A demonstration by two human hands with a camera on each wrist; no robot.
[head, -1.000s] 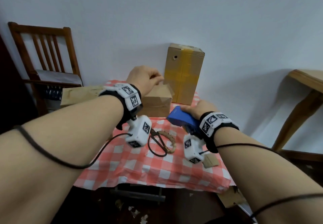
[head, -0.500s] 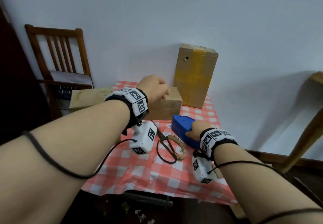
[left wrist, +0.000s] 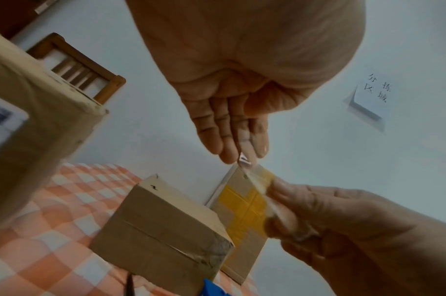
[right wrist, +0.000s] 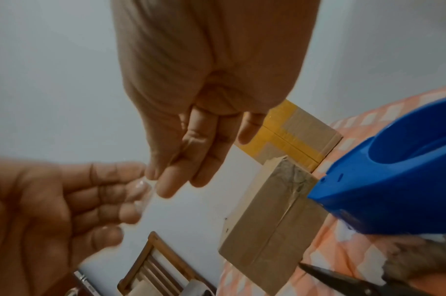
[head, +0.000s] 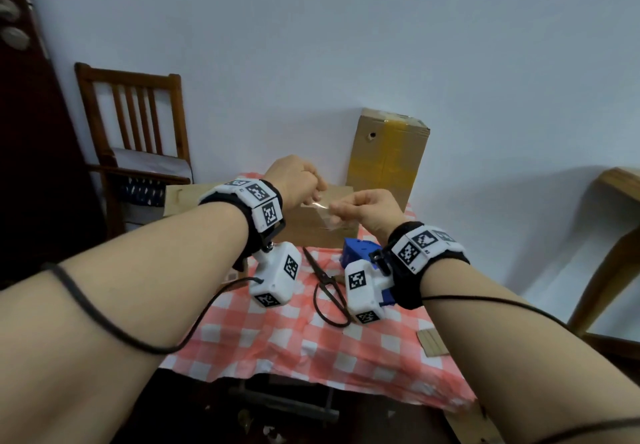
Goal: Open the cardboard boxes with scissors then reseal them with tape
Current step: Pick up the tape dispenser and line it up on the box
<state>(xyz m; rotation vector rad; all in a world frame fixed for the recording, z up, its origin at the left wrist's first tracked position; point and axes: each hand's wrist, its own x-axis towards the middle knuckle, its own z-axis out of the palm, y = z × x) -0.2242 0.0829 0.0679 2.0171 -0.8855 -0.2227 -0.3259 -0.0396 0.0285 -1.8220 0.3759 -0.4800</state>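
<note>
My left hand (head: 294, 180) and right hand (head: 369, 208) pinch clear tape (head: 320, 205) taut above box (head: 311, 232); scissors (head: 325, 280), dispenser (head: 360, 253) on table.

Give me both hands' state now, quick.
Left hand: fingers pinching one end of a clear tape strip.
Right hand: fingers pinching the strip's other end, above the small cardboard box.

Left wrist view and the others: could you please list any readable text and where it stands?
"分拆 / 区域": handwritten on the paper note on the wall.
White label on the leftmost box: too blurred to read.
Wristband markers: square patterns, no words.
</note>
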